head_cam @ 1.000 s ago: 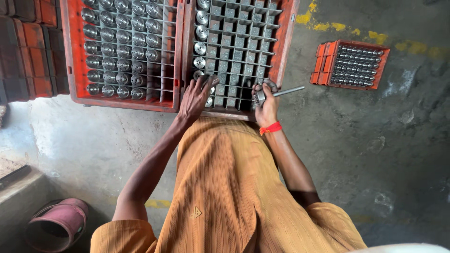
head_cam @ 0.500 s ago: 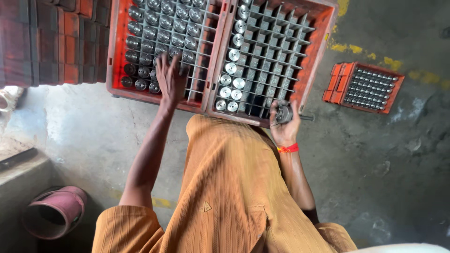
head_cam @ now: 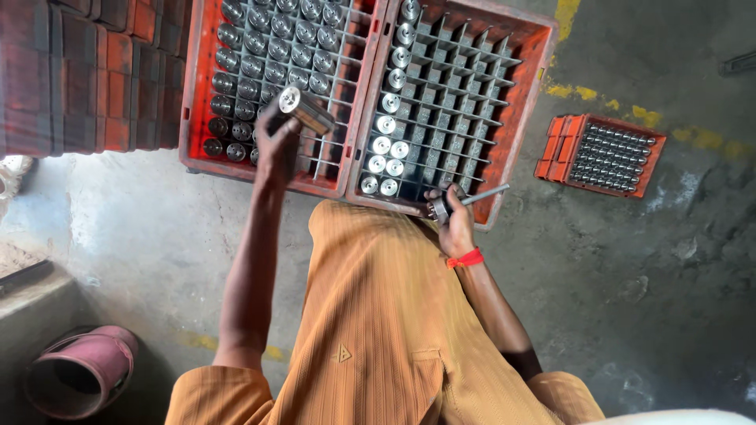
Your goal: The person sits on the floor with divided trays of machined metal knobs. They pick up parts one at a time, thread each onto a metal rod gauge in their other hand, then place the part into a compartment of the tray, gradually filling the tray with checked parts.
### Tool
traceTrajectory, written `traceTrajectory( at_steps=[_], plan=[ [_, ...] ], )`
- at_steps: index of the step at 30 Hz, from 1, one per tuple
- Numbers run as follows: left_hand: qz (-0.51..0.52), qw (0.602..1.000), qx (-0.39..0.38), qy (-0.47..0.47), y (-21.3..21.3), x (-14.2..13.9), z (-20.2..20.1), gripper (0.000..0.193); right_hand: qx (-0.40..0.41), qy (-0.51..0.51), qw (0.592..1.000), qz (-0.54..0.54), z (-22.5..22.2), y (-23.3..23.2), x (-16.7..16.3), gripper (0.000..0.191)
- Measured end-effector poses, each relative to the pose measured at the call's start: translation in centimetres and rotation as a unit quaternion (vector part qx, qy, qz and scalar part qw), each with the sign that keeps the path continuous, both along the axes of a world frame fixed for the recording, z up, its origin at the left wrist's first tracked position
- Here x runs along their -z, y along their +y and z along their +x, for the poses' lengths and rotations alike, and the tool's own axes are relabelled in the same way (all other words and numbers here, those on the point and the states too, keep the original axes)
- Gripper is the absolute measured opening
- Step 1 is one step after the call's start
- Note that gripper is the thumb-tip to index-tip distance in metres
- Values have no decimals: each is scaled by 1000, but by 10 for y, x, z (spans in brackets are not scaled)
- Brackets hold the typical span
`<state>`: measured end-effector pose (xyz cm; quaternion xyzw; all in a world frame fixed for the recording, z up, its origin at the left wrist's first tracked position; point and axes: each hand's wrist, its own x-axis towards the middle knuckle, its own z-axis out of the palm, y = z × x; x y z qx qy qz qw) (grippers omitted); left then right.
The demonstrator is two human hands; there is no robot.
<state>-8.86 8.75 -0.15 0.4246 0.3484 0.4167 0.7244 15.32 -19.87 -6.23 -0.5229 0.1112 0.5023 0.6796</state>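
Stained concrete floor; cylinder gripped in closed left hand, tilted, face up-left; gauge clasped in right hand.

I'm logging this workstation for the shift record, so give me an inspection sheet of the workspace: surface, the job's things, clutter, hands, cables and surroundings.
Surface: grey concrete floor, stained, with worn yellow paint marks.
Job's things: left crate nearly full of metal cylinders; right crate mostly empty slots, cylinders along its left columns.
Clutter: small crate of metal parts lying apart on the floor; pink bucket on its side.
Hands: left hand holds a metal cylinder above the left crate; right hand grips a rod tool at the right crate's near edge.
Cables: nothing seen.
Surroundings: stacked crates at upper left.
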Motion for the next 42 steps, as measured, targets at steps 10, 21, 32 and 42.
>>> traceTrajectory(
  at_steps=[10, 21, 32, 42],
  plan=[
    [164, 893, 208, 364, -146, 7, 88, 32, 43, -52, 993, 94, -2, 55, -34, 13],
    [111, 832, 406, 363, -169, 17, 118, 41, -92, -121, 976, 159, 6, 36, -39, 15],
    [270, 781, 310, 471, -107, 28, 120, 63, 152, -41, 983, 95, 91, 12, -8, 12],
    [401, 745, 222, 485, -50, 52, 96, 32, 180, 51, 977, 104, 54, -13, -7, 14]
  ],
)
